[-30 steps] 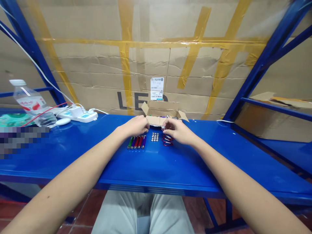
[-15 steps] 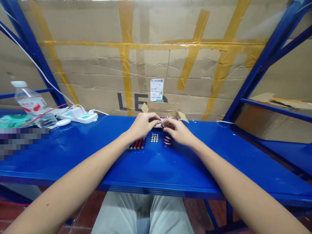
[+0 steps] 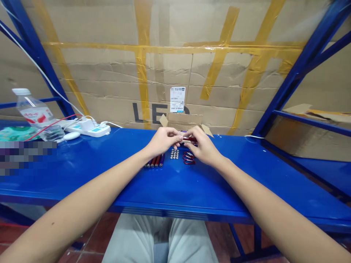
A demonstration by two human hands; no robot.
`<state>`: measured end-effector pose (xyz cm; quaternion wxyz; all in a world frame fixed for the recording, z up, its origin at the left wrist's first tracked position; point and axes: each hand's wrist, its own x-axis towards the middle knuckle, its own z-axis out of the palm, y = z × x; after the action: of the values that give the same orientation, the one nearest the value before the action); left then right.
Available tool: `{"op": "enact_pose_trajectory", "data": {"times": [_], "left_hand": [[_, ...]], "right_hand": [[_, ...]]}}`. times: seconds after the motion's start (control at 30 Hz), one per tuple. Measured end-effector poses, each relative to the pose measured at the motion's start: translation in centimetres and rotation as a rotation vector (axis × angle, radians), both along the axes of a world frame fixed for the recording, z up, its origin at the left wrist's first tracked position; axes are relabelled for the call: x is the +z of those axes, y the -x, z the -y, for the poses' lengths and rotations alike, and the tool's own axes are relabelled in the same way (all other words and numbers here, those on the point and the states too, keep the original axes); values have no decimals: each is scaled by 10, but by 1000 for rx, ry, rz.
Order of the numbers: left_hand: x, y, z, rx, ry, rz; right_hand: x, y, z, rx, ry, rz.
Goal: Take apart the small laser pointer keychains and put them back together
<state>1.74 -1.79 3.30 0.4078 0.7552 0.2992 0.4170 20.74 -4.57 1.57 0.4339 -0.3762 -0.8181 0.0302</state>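
My right hand (image 3: pixel 204 148) is closed round a slim dark red metal tube (image 3: pixel 190 138), held level above the table. My left hand (image 3: pixel 163 140) pinches at the tube's left end; whatever its fingertips hold is too small to make out. Below the hands, silver button cells (image 3: pixel 174 153) stand in neat rows. To their right lie several red carabiners (image 3: pixel 189 158). Partly hidden under my left wrist, several red and purple metal tubes (image 3: pixel 157 161) with silver ends lie side by side.
Behind my hands stands an open small cardboard box (image 3: pixel 185 118) with purple tubes inside. On the blue table (image 3: pixel 181 186), a water bottle (image 3: pixel 40 115) and a power strip (image 3: pixel 94 130) with cables are at the left. A big taped carton (image 3: pixel 115 73) closes off the back.
A dark red tube now shows between my hands, gripped by the right one. My right hand has risen slightly and turned; my left hand has barely moved.
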Motion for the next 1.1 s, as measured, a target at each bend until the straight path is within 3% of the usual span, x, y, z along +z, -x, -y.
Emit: {"op": "enact_pose_trajectory", "data": {"times": [0.23, 0.5, 0.73, 0.87, 1.1], "left_hand": [[1, 0, 4, 6, -81, 15], [-2, 4, 1, 30, -365, -110], [0, 5, 1, 7, -405, -156], [1, 4, 2, 39, -332, -91], [0, 1, 3, 40, -198, -21]], "right_hand": [[3, 0, 4, -16, -31, -3], [3, 1, 2, 66, 280, -94], [3, 4, 5, 144, 481, -179], [-2, 6, 2, 120, 331, -263], [-1, 4, 0, -9, -106, -78]]}}
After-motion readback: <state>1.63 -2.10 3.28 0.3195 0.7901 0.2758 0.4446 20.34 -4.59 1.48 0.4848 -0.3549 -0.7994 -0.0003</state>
